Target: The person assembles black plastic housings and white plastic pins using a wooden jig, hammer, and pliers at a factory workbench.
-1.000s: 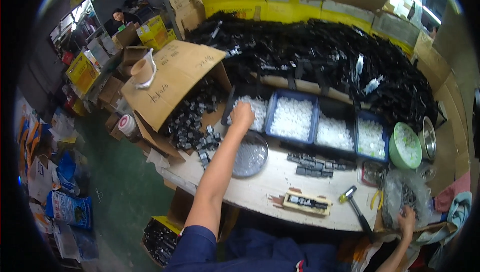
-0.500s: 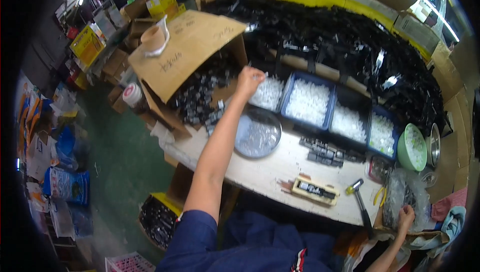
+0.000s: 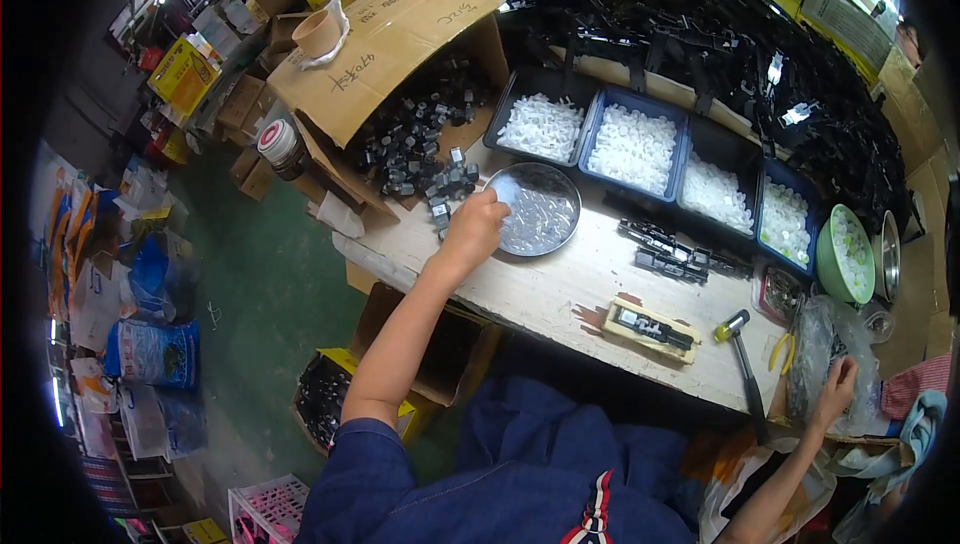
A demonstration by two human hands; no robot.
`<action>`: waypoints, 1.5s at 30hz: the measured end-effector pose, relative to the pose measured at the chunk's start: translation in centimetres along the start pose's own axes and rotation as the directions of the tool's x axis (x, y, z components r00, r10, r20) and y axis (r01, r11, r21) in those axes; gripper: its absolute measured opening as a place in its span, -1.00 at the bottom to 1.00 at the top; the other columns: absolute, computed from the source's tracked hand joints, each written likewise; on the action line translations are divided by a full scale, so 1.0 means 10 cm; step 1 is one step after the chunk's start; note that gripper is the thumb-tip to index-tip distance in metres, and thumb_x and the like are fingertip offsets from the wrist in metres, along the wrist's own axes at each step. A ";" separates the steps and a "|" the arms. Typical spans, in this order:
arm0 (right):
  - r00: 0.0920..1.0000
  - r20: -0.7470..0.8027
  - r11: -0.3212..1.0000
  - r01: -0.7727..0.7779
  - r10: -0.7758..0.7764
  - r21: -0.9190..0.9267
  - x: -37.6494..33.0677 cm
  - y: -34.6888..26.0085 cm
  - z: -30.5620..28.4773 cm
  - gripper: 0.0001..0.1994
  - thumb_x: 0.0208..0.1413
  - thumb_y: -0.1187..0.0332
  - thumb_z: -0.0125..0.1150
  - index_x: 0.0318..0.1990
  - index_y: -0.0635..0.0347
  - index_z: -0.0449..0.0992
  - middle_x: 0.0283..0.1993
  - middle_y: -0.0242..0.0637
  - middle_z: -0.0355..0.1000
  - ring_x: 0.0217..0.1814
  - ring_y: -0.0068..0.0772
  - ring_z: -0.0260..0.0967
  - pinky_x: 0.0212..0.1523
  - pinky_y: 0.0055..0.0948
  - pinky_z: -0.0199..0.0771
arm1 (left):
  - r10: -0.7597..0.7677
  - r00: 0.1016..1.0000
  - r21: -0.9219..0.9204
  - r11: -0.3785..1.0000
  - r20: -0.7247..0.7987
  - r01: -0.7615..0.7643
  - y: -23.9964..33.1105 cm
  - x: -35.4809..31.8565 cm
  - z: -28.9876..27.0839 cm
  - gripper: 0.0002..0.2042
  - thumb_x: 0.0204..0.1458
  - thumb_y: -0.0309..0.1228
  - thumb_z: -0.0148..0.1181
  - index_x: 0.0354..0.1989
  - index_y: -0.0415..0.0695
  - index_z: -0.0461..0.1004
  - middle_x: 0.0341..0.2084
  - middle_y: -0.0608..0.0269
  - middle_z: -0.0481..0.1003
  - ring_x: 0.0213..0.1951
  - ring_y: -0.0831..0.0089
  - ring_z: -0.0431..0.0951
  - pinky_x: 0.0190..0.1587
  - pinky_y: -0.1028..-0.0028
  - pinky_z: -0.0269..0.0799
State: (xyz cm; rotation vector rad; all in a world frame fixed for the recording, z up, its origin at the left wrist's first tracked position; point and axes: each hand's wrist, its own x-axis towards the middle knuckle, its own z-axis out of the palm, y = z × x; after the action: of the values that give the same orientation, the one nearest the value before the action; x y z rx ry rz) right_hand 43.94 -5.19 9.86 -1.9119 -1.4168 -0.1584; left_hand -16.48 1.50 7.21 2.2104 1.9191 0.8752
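Seen from above, a person in dark blue sits at a pale worktable [image 3: 540,289] crowded with small parts. The left hand [image 3: 474,232] is at the left edge of a round metal pan [image 3: 574,231], its fingers bent in over the rim toward the small shiny pieces [image 3: 545,219] inside. A pale bluish blur lies by the fingertips (too smeared to name), so whether the fingers pinch anything or are bare cannot be told.

The right hand [image 3: 838,394], far to the right, has its fingers drawn together against a clear plastic bag [image 3: 812,374] holding dark bits; whether it grips the bag, a bit or nothing is also unclear.

The step in hand looks like gathering small parts, one hand at each container. In the middle, near the table's front edge, a cream block [image 3: 615,319] cradles a dark, narrow piece [image 3: 656,330], with neither hand on it. A hammer [image 3: 746,369] and yellow-handled pliers [image 3: 783,352] lie to its right, and dark assemblies [image 3: 672,252] lie in a group behind it.

Four bins [image 3: 628,188] of white parts stand in a row beyond the pan. As a judgement, the next move calls for a fine fingertip pinch on one loose piece, and for lifting the left hand clear of the pan's rim.
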 end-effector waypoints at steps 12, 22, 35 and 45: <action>0.991 0.116 0.950 0.024 -0.064 0.312 -0.29 -0.67 0.11 -0.84 0.12 0.42 -0.03 -0.23 0.34 0.37 -0.27 -0.31 0.28 -0.26 -0.52 0.20 -0.23 -0.59 0.22 | -0.120 0.989 -0.174 0.979 -0.086 0.104 0.01 0.15 0.02 -0.88 -0.28 -0.65 0.16 -0.49 -0.27 0.50 -0.55 0.11 0.42 -0.48 0.24 0.46 -0.42 0.41 0.36; 0.916 0.259 0.899 0.190 -0.308 0.395 -0.55 -1.54 0.44 -0.83 -0.13 0.62 0.08 -0.31 0.31 0.42 -0.30 -0.22 0.30 -0.24 -0.30 0.28 -0.20 -0.49 0.26 | 0.062 0.996 0.164 0.985 -0.057 -0.051 0.27 0.15 0.25 -0.90 -0.41 -0.69 -0.01 -0.66 -0.24 0.37 -0.54 0.08 0.34 -0.38 0.12 0.41 -0.35 0.23 0.36; 0.836 0.284 0.645 0.105 -0.469 0.757 -0.77 -2.35 0.80 -0.83 -0.24 0.56 0.25 -0.40 0.27 0.47 -0.41 -0.27 0.41 -0.41 -0.39 0.28 -0.33 -0.48 0.25 | -0.206 0.922 -0.906 0.208 0.329 0.369 1.12 -0.13 0.11 -0.89 -0.17 -0.61 0.22 -0.42 -0.28 0.47 -0.54 0.33 0.41 -0.54 0.62 0.39 -0.49 0.64 0.32; 0.806 0.340 0.638 0.061 -0.485 0.767 -0.78 -2.39 0.87 -0.83 -0.24 0.56 0.23 -0.38 0.28 0.48 -0.42 -0.30 0.38 -0.41 -0.47 0.25 -0.34 -0.52 0.24 | -0.077 0.909 -0.910 0.043 0.409 0.413 1.49 -0.29 0.28 -0.88 -0.14 -0.60 0.22 -0.39 -0.27 0.49 -0.47 0.32 0.42 -0.45 0.63 0.43 -0.45 0.68 0.35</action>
State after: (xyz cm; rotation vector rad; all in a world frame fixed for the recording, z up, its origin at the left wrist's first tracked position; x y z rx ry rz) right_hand 17.40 -3.08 11.21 -1.0547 -1.7714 0.7556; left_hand -2.16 -3.50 10.07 0.9403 0.8513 1.1982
